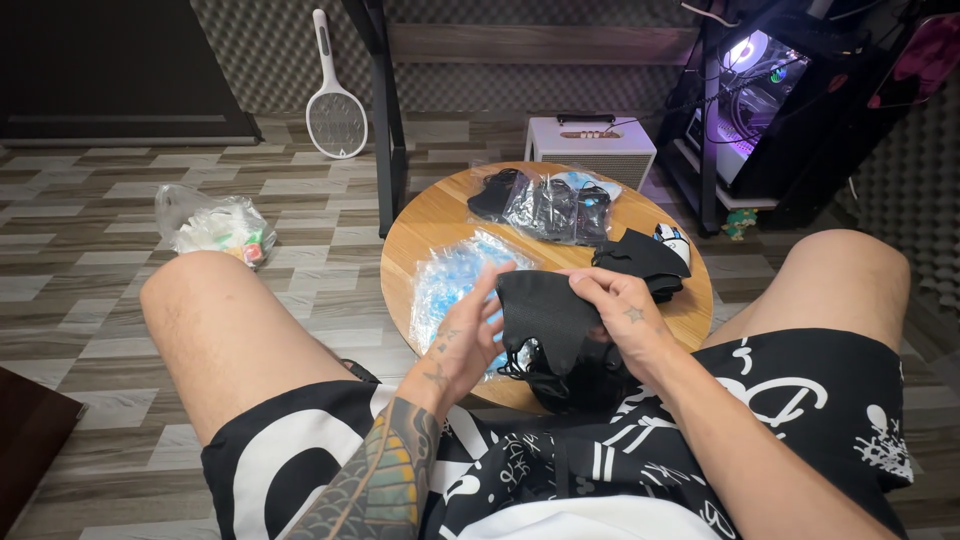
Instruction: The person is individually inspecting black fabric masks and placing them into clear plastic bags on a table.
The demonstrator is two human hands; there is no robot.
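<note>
Pinching one black face mask [545,310] between left hand [470,345] and right hand [620,315] at the round table's [425,225] 6 o'clock edge, loose black masks [645,258] were piled at 3, bagged black masks [550,205] sat at 12, seemingly partway done.

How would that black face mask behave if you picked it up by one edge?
The black face mask, held between the left hand and right hand, looks like thin fabric, so it would probably droop. Its loops dangle, likely snagging. It seems light.
</note>
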